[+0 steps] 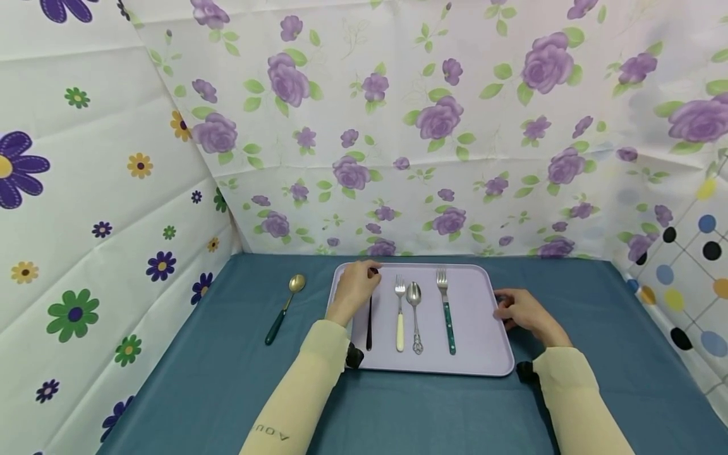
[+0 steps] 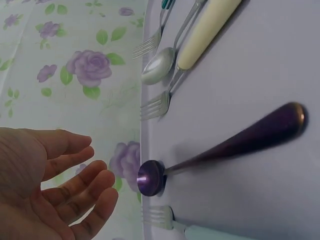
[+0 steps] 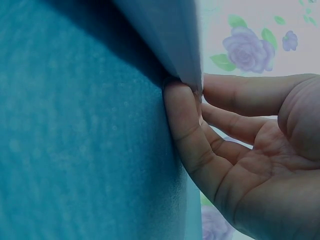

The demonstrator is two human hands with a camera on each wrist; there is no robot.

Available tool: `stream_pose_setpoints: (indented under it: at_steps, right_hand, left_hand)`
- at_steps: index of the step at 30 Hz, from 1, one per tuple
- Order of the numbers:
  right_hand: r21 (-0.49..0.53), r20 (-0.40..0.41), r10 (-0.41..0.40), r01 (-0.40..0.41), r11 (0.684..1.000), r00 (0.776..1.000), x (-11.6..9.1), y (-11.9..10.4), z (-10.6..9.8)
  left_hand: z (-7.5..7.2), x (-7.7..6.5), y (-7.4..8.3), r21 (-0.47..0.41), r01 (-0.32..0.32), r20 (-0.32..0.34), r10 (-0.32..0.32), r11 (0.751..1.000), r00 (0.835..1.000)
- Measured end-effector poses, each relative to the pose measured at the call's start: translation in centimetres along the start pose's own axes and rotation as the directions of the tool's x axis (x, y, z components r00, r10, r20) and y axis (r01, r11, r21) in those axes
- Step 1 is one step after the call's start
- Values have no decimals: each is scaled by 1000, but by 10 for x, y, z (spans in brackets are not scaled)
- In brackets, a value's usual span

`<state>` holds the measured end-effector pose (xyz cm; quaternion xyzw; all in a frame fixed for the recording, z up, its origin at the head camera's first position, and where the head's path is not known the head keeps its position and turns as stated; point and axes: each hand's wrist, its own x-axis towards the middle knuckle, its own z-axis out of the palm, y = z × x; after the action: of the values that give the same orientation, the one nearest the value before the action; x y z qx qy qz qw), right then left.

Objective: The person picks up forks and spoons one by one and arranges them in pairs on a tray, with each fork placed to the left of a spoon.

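My left hand (image 1: 355,287) hovers over the far left part of a lilac tray (image 1: 478,341), fingers loosely bent and holding nothing. Close by its fingertips lies a dark purple spoon (image 2: 235,142) with a small round bowl. A fork with a pale mint handle (image 2: 210,234) lies beside that spoon in the left wrist view; my left hand and arm hide it in the head view. At the tray's right edge, my right hand (image 1: 526,311) pinches the rim, thumb on one side and a finger underneath against the blue cloth.
Also on the tray are a cream-handled fork (image 1: 400,322), a silver spoon (image 1: 416,316) and a green-handled fork (image 1: 447,316). Left of it, a gold spoon with a green handle (image 1: 284,309) lies on the blue tablecloth (image 1: 227,392). Flowered cloth (image 1: 398,139) hangs behind.
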<state>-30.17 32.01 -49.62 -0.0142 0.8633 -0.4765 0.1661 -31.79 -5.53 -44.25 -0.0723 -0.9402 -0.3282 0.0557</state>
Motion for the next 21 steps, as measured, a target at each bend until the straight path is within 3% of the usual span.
stream_pose_setpoints:
  at_steps: [5,10,21]
  right_hand:
    - [4,1,6,-6,1000,1000,0,0,-1]
    - [-3,-2,2,-2,1000,1000,0,0,-1]
    - [-2,-6,7,-7,1000,1000,0,0,0]
  left_hand:
    - [-4,0,-7,15,-5,-22,5,1000,1000]
    - [-11,-2,-17,18,32,-25,-31,999,999]
    - [-32,-9,-50,38,82,-53,-80,996,995]
